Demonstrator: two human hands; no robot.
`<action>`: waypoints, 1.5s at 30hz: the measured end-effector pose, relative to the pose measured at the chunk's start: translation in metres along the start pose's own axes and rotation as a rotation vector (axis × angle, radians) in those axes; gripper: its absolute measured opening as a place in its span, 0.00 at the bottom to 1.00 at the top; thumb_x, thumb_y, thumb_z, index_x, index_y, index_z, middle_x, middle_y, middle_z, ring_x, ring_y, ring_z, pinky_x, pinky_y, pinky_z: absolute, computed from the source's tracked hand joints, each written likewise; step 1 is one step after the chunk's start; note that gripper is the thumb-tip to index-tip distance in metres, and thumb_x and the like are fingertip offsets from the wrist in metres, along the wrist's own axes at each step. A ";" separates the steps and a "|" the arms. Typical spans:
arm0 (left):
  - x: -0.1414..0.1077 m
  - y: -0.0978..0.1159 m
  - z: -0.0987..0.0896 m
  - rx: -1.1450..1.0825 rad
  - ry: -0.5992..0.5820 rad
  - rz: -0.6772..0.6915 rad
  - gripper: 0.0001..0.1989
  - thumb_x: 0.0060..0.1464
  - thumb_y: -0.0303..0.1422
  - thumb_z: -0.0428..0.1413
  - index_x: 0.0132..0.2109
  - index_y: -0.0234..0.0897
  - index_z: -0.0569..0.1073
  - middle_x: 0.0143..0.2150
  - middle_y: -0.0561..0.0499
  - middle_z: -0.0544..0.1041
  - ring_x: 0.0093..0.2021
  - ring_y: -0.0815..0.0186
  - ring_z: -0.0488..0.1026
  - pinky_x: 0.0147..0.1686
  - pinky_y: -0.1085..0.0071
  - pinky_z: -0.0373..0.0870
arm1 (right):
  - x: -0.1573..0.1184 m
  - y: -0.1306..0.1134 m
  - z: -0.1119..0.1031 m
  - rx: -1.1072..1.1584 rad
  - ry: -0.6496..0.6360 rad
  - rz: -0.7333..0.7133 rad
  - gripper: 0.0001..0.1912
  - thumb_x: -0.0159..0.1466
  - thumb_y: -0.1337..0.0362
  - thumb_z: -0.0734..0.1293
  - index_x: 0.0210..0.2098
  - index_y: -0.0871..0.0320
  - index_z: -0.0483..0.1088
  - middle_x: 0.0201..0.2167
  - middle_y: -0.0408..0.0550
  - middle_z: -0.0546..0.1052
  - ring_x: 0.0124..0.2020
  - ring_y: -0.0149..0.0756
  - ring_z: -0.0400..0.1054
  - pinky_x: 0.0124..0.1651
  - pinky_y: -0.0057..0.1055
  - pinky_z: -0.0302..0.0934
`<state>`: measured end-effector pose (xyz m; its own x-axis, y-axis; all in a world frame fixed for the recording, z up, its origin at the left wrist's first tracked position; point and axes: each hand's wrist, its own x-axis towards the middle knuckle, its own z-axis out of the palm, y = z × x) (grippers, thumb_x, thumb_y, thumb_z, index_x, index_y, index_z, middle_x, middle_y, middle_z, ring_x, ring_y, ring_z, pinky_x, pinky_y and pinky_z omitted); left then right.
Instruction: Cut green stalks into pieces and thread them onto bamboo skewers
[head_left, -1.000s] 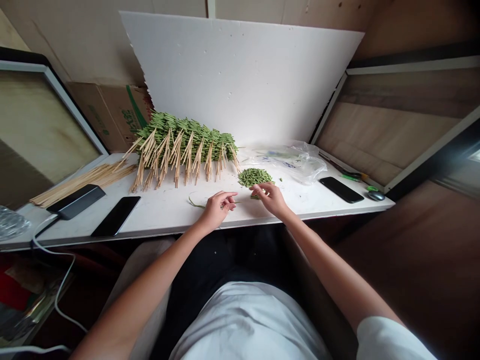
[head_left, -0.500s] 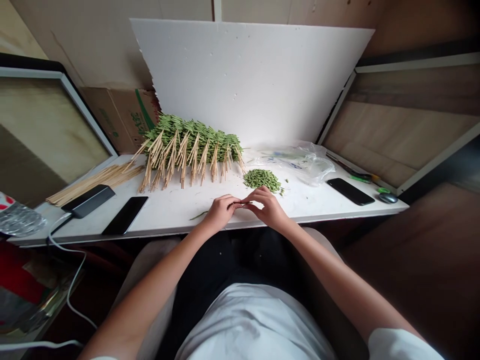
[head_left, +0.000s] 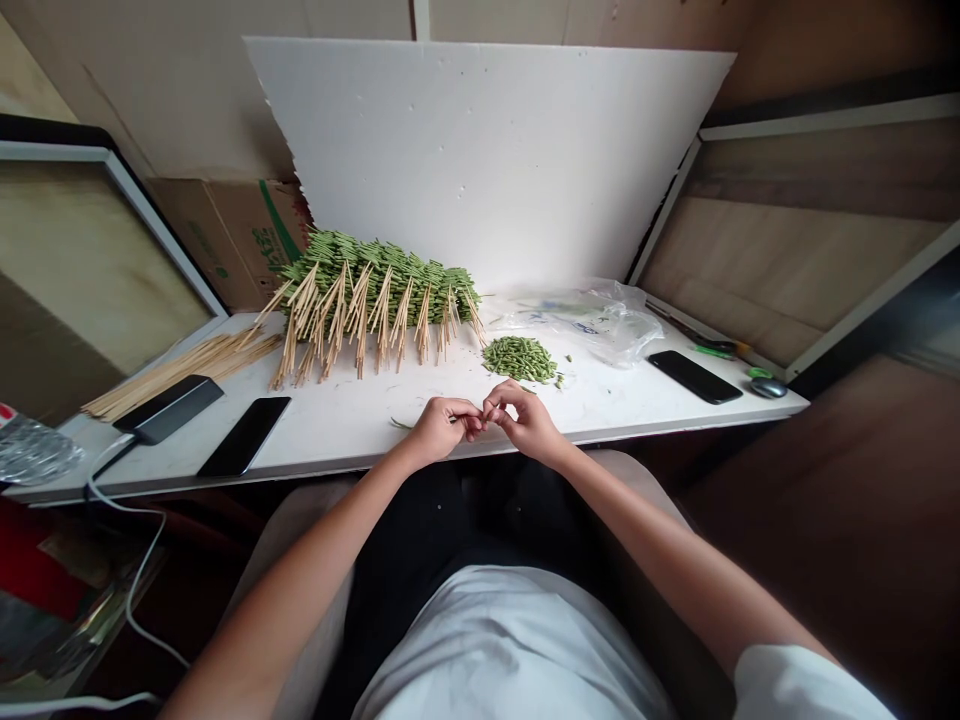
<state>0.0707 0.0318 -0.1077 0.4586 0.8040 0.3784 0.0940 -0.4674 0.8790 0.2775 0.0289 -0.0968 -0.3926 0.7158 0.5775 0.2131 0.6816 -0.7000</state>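
Observation:
In front of me, near the table's front edge, my left hand (head_left: 445,428) is closed, fingers curled in. A thin green bean (head_left: 401,424) pokes out on its left side and seems to run into the grip. My right hand (head_left: 523,420) pinches thumb and forefinger together right beside the left fingertips. Whatever sits in that pinch is too small to make out. Just beyond the hands is a heap of short cut green bean pieces (head_left: 519,358), with a few stray bits to its right. Farther left, green bean skewers (head_left: 382,285) are stacked, their sticks pointing toward me.
Loose bamboo sticks (head_left: 176,372) lie at the left, near a black box-shaped device (head_left: 169,408) with a cable and a phone (head_left: 245,437). A clear plastic bag (head_left: 604,320), another phone (head_left: 694,376) and a mouse (head_left: 769,386) are on the right. A white board (head_left: 480,160) stands behind.
The fingers have bent inward, and my right hand has changed from outstretched fingers to a curled pinch. The bean's protruding end has shortened and tilted. The whole view has shifted slightly.

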 end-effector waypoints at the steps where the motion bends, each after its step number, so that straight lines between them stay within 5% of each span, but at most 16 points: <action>1: 0.000 0.002 0.000 -0.022 -0.008 -0.008 0.12 0.57 0.21 0.54 0.32 0.32 0.81 0.29 0.48 0.80 0.27 0.68 0.76 0.31 0.74 0.75 | 0.001 0.000 0.000 0.044 -0.003 0.010 0.15 0.73 0.53 0.68 0.33 0.53 0.76 0.30 0.48 0.79 0.40 0.43 0.69 0.48 0.41 0.63; 6: 0.001 0.006 0.000 0.023 0.012 -0.023 0.11 0.65 0.29 0.57 0.38 0.31 0.83 0.33 0.46 0.81 0.25 0.69 0.74 0.29 0.73 0.74 | 0.008 0.013 -0.018 0.002 0.086 0.071 0.17 0.68 0.45 0.73 0.36 0.52 0.81 0.34 0.50 0.82 0.40 0.45 0.73 0.43 0.40 0.65; 10: 0.001 -0.002 -0.003 0.252 0.082 0.065 0.13 0.69 0.28 0.55 0.45 0.33 0.85 0.39 0.44 0.82 0.35 0.66 0.78 0.38 0.70 0.75 | 0.010 0.039 -0.045 -0.395 0.231 0.173 0.16 0.72 0.50 0.69 0.39 0.52 0.85 0.36 0.54 0.83 0.43 0.50 0.72 0.49 0.46 0.65; 14: 0.001 -0.011 -0.003 0.306 0.067 0.093 0.15 0.70 0.26 0.52 0.49 0.34 0.85 0.43 0.43 0.81 0.40 0.64 0.80 0.42 0.69 0.77 | 0.006 0.067 -0.059 -0.501 0.263 0.272 0.12 0.70 0.56 0.70 0.39 0.54 0.85 0.37 0.53 0.85 0.43 0.51 0.73 0.52 0.47 0.66; 20: 0.001 -0.012 -0.001 0.250 0.096 0.032 0.11 0.70 0.32 0.56 0.51 0.34 0.83 0.47 0.41 0.83 0.43 0.60 0.84 0.45 0.66 0.80 | -0.001 0.087 -0.058 -0.625 0.266 0.178 0.12 0.65 0.53 0.74 0.31 0.53 0.83 0.32 0.51 0.84 0.42 0.52 0.71 0.52 0.53 0.66; 26: 0.002 -0.013 -0.001 0.183 0.178 -0.008 0.13 0.65 0.34 0.63 0.54 0.34 0.82 0.39 0.44 0.84 0.34 0.63 0.82 0.39 0.67 0.81 | 0.006 0.055 -0.050 -0.515 0.256 0.146 0.22 0.71 0.45 0.68 0.32 0.55 0.82 0.33 0.54 0.84 0.39 0.49 0.73 0.51 0.49 0.66; 30: 0.002 -0.011 0.002 0.140 0.197 0.021 0.16 0.63 0.33 0.65 0.57 0.34 0.80 0.38 0.46 0.84 0.34 0.63 0.83 0.41 0.66 0.81 | 0.008 0.016 -0.032 -0.240 -0.073 0.088 0.20 0.72 0.45 0.69 0.45 0.52 0.84 0.41 0.50 0.86 0.41 0.43 0.75 0.41 0.38 0.66; 32: 0.002 -0.009 0.002 0.144 0.201 0.052 0.18 0.63 0.33 0.65 0.59 0.35 0.78 0.39 0.46 0.84 0.37 0.63 0.83 0.45 0.65 0.81 | 0.008 0.006 -0.025 -0.178 -0.140 0.053 0.18 0.72 0.46 0.69 0.45 0.52 0.84 0.41 0.49 0.86 0.40 0.41 0.75 0.39 0.36 0.66; 35: 0.002 -0.007 -0.001 0.226 0.215 0.076 0.19 0.62 0.32 0.67 0.59 0.36 0.79 0.39 0.47 0.84 0.40 0.62 0.83 0.48 0.64 0.80 | 0.008 0.006 -0.023 -0.181 -0.055 0.042 0.16 0.72 0.48 0.71 0.43 0.52 0.84 0.38 0.50 0.85 0.39 0.41 0.74 0.39 0.36 0.66; 38: 0.003 -0.005 -0.007 0.324 0.225 0.077 0.10 0.63 0.33 0.66 0.50 0.36 0.83 0.40 0.45 0.85 0.37 0.61 0.82 0.44 0.65 0.79 | 0.008 0.009 -0.026 -0.201 0.023 0.055 0.15 0.71 0.48 0.71 0.42 0.53 0.83 0.38 0.50 0.85 0.40 0.42 0.74 0.39 0.37 0.66; 45: 0.003 0.000 -0.007 0.378 0.208 0.171 0.05 0.65 0.30 0.63 0.43 0.37 0.85 0.39 0.44 0.85 0.40 0.59 0.82 0.43 0.65 0.77 | 0.008 0.000 -0.019 -0.263 -0.001 -0.122 0.09 0.72 0.55 0.72 0.41 0.52 0.82 0.34 0.50 0.82 0.40 0.45 0.70 0.47 0.43 0.67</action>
<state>0.0660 0.0372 -0.1044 0.3123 0.7424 0.5927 0.3659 -0.6698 0.6461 0.2909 0.0371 -0.0842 -0.4307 0.6257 0.6504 0.3884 0.7790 -0.4923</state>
